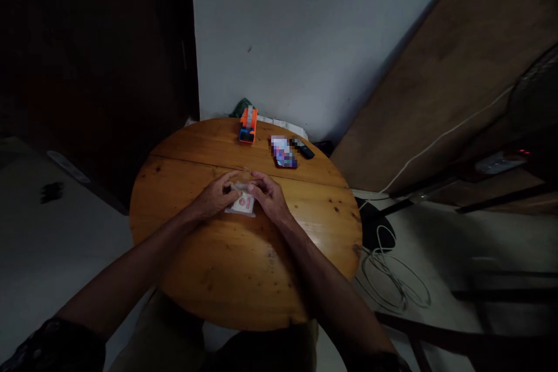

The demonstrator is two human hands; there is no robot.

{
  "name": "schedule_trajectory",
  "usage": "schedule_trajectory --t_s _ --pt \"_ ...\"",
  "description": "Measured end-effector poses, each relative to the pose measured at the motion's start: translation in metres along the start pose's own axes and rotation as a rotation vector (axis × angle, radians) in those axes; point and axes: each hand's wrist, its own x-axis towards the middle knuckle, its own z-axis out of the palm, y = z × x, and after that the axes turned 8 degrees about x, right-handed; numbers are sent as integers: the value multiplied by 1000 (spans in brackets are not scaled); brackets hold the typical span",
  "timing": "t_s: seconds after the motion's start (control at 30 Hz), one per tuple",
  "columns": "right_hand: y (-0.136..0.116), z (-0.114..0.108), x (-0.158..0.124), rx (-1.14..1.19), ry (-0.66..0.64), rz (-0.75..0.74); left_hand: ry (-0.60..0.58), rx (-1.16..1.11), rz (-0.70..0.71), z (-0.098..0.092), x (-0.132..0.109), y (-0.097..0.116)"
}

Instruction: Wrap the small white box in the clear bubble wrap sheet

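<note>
A small clear plastic packet [242, 203] with white contents and red print lies at the middle of the round wooden table [209, 273]. My left hand [217, 195] grips its left upper side, the thumb resting on top and the fingers curled at the far edge. On the other side, my right hand [269, 193] holds the right upper corner between bent fingers and thumb. The far edge of the packet is partly hidden by my fingers.
Toward the back of the table stands an orange and blue tape dispenser [248, 125]. Right of it lie a phone [283, 151] with a blurred screen and a black remote-like object [305, 150]. A pale wall rises behind. Coiled cable [392, 279] lies on the floor at right.
</note>
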Motion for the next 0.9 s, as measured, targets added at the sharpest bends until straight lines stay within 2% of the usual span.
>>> schedule_trajectory --t_s 0.17,0.43,0.67,0.9 --pt "-3 9 6 105 58 -16 -70 -13 24 1 -2 1" --pt "-4 10 9 110 112 -104 -75 -37 21 2 -3 0" --pt "-9 13 4 -63 67 -146 -94 -89 -11 2 -2 4" --pt "-15 18 -6 -185 5 -170 -35 -32 -4 0 0 1"
